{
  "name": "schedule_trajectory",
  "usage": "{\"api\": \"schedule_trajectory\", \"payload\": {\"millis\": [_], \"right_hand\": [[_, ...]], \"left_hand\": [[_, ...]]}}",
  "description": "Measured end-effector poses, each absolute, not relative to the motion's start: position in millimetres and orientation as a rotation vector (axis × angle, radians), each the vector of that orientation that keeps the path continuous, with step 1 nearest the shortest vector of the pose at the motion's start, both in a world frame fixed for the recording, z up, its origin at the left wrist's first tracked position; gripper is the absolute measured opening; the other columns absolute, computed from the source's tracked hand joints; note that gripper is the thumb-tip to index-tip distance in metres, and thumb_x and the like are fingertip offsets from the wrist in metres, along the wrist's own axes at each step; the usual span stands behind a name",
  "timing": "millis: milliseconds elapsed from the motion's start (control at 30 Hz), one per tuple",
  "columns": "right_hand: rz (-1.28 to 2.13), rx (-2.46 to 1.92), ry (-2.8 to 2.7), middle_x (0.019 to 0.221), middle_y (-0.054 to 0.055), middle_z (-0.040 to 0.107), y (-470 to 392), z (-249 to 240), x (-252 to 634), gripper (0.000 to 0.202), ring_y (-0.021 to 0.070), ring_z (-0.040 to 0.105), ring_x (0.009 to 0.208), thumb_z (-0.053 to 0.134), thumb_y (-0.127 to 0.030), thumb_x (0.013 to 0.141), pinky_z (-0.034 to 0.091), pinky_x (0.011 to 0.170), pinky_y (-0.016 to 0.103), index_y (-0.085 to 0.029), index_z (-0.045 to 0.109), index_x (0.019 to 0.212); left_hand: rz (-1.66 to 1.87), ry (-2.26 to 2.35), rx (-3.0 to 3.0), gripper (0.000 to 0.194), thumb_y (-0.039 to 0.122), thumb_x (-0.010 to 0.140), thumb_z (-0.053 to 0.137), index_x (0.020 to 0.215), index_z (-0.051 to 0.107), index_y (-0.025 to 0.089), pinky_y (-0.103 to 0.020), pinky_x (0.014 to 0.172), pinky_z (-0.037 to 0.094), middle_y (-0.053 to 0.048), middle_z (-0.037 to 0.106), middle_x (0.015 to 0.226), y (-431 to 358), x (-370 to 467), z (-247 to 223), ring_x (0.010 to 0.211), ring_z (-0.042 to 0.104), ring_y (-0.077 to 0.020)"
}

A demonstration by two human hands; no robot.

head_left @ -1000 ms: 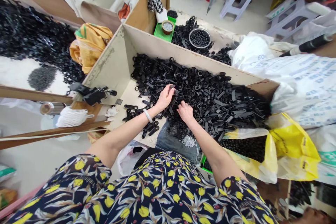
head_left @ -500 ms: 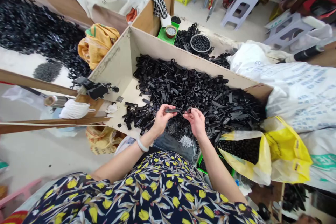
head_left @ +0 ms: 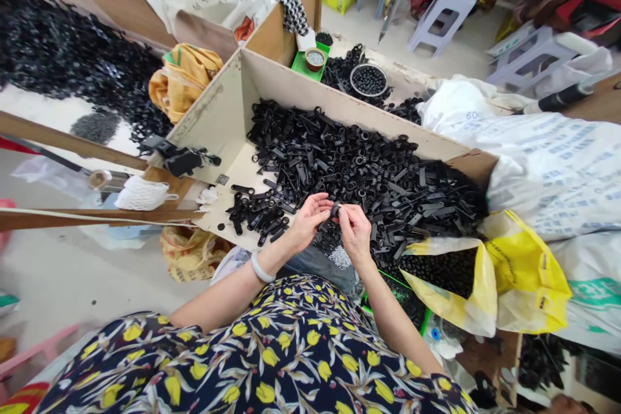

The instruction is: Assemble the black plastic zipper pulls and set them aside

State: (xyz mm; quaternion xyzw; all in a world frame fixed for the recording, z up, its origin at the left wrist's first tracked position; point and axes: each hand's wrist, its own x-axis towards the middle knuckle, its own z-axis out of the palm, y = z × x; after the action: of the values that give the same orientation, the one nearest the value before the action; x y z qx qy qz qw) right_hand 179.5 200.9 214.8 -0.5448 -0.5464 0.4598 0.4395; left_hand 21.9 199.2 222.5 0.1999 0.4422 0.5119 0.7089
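Both hands meet over the front of a wide heap of black plastic parts (head_left: pixel 330 149). Between the fingertips is a small dark round piece (head_left: pixel 334 209). My left hand (head_left: pixel 310 220), with a pale bangle on the wrist, pinches it from the left. My right hand (head_left: pixel 355 229) has its thumb and fingers closed on the same piece from the right. Just below the hands lies a small pile of silvery bits (head_left: pixel 340 257) on dark cloth. The exact shape of the held piece is partly covered by fingers.
A wooden partition (head_left: pixel 339 94) borders the heap at the back. Behind it stand a metal bowl (head_left: pixel 369 80) and a green tray (head_left: pixel 310 71). White sacks (head_left: pixel 548 162) and a yellow bag (head_left: pixel 528 272) are at the right. A black clamp-like device (head_left: pixel 182 160) sits at the left.
My hands have come together. The long dark part that showed in my left fingers now shows only as a small round shape between both hands.
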Motion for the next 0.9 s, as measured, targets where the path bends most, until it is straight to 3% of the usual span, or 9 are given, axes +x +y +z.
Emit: {"api": "schedule_trajectory", "payload": {"millis": [67,200,367,667,833,900], "right_hand": [[1.182,-1.322,-1.376,0.111,0.01,0.067,200,215,180,0.033,0.0199,0.07,0.093,0.057,-0.048,0.103,0.069,0.076,0.035,-0.024,0.08,0.108],[1.186,-1.308,-1.522,0.108,0.009,0.068,203,217,181,0.033,0.0199,0.07,0.092,0.055,-0.046,0.105,0.068,0.075,0.035,-0.024,0.079,0.11],[0.905,-1.351,-1.826,0.104,0.009,0.069,201,226,179,0.03,0.0199,0.068,0.095,0.053,-0.035,0.107,0.062,0.088,0.037,-0.022,0.078,0.114],[0.91,-1.431,-1.717,0.113,0.01,0.065,197,234,170,0.032,0.0189,0.069,0.097,0.052,-0.038,0.107,0.065,0.083,0.033,-0.024,0.077,0.122],[1.04,-1.349,-1.728,0.109,0.006,0.071,205,244,185,0.031,0.0144,0.072,0.076,0.054,-0.038,0.106,0.066,0.071,0.029,-0.028,0.076,0.126],[0.996,-1.311,-1.812,0.106,0.006,0.073,211,247,191,0.028,0.0155,0.074,0.078,0.057,-0.037,0.105,0.065,0.072,0.03,-0.028,0.078,0.121]], "left_hand": [[1.032,0.93,0.38,0.05,0.018,0.073,0.084,0.121,0.071,0.019,-0.035,0.104,0.045,-0.006,0.073,0.112,205,15,222,0.105,0.065,-0.0181],[0.901,0.951,0.338,0.036,0.019,0.071,0.084,0.106,0.08,0.015,-0.034,0.1,0.046,-0.009,0.077,0.107,207,5,221,0.104,0.065,-0.0201],[0.878,0.953,0.321,0.033,0.024,0.078,0.078,0.111,0.077,0.019,-0.03,0.081,0.05,-0.007,0.075,0.112,203,10,227,0.095,0.063,-0.0186],[0.958,1.014,0.223,0.032,0.028,0.076,0.076,0.106,0.077,0.017,-0.025,0.06,0.042,-0.006,0.074,0.096,206,18,231,0.074,0.059,-0.0141],[0.855,1.024,0.364,0.034,0.035,0.082,0.077,0.113,0.077,0.019,-0.025,0.057,0.04,-0.006,0.075,0.097,205,9,235,0.075,0.06,-0.0149],[0.806,1.011,0.42,0.033,0.036,0.084,0.076,0.111,0.076,0.018,-0.024,0.057,0.04,-0.006,0.075,0.096,203,5,240,0.073,0.06,-0.0137]]}}
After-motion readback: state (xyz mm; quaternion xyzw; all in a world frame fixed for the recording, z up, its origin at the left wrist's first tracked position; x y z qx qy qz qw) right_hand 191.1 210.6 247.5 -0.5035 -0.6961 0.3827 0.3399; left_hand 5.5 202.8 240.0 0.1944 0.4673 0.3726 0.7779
